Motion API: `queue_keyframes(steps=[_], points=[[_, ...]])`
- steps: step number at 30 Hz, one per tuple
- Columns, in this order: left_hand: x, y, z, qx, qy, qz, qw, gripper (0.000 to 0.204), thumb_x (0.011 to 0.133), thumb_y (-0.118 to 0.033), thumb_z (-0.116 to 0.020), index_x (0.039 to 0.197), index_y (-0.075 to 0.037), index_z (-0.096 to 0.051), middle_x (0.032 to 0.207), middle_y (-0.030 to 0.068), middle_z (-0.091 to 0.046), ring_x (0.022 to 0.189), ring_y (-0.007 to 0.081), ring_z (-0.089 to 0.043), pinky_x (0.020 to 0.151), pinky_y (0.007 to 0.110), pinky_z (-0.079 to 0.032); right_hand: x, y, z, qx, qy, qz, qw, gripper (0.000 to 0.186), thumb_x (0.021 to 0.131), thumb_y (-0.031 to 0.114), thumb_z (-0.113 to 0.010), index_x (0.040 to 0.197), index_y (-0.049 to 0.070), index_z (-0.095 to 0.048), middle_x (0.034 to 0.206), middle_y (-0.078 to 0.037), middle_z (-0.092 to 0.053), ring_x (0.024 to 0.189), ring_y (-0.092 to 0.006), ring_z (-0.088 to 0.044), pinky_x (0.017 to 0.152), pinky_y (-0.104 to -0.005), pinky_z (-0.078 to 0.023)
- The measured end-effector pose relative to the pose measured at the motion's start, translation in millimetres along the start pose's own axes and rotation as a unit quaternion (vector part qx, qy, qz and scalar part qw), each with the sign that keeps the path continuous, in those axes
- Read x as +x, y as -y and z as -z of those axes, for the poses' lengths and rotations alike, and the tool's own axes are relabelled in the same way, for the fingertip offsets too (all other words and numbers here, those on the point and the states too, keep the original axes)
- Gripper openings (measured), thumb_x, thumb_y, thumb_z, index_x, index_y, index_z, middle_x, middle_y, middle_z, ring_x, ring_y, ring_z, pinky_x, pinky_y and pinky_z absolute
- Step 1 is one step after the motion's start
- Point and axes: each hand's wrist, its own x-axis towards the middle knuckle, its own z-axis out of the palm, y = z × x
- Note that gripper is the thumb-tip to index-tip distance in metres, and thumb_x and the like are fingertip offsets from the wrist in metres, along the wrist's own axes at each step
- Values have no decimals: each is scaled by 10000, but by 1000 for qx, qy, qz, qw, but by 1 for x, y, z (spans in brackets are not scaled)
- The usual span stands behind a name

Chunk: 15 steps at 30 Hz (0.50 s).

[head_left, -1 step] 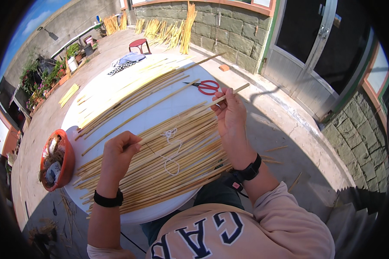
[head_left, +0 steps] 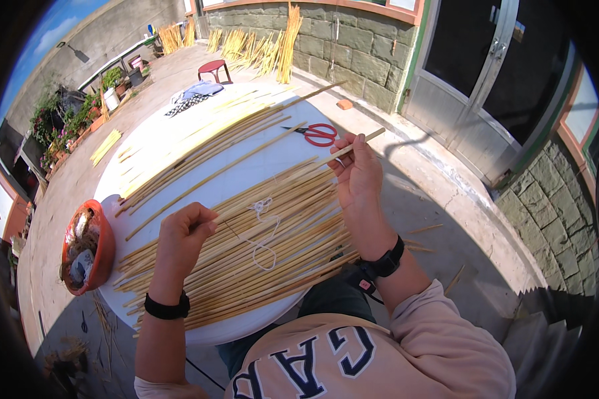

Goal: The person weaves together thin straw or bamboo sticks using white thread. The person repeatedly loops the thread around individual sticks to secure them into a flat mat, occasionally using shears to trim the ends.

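My right hand (head_left: 358, 176) grips a pale stick (head_left: 376, 134) near its upper right end. The stick slants down-left to my left hand (head_left: 181, 241), whose thumb and fingers pinch it at the lower end. A thin dark line, perhaps a needle, shows beside my left fingertips; I cannot make it out. Loose white string (head_left: 265, 263) lies over a dense row of straw-coloured sticks (head_left: 259, 292) on a round white table (head_left: 116, 233). Red-handled scissors (head_left: 320, 135) lie beyond my right hand. More sticks and pale strips lie across the table's far half.
An orange basin (head_left: 100, 266) of mixed fibrous material is at the left. Folded cloths (head_left: 196, 93) lie at the table's far edge. Behind are a red stool (head_left: 213, 66), propped straw bundles (head_left: 286, 43), potted plants (head_left: 113, 78) and glazed doors (head_left: 465, 86).
My right hand has shifted very slightly to the right with the stick. Otherwise the scene looks the same.
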Motion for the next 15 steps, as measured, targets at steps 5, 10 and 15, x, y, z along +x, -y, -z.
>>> queue_keyframes(steps=[5,10,15], points=[[1,-1,0,-40,18,7,999,69,795,47,-616,863,45,-605,704,17,-596,671,52,-537,626,199,-442,9,11,10,10,29,7,999,278,973,257,-467,1025,-2,-556,851,-98,-630,765,-187,-623,647,-294,-525],[1,0,-1,-38,19,13,999,74,794,37,-623,867,40,-612,698,9,-592,666,48,-534,620,198,-437,10,17,11,16,55,-4,998,282,979,231,-447,1056,-25,-537,894,-147,-646,802,-226,-653,643,-277,-545],[-5,2,1,-32,12,18,999,85,780,19,-653,857,33,-619,688,2,-588,652,47,-531,612,202,-435,5,17,10,1,51,15,999,282,980,203,-439,1113,-40,-489,956,-190,-644,853,-249,-661,640,-279,-549]])
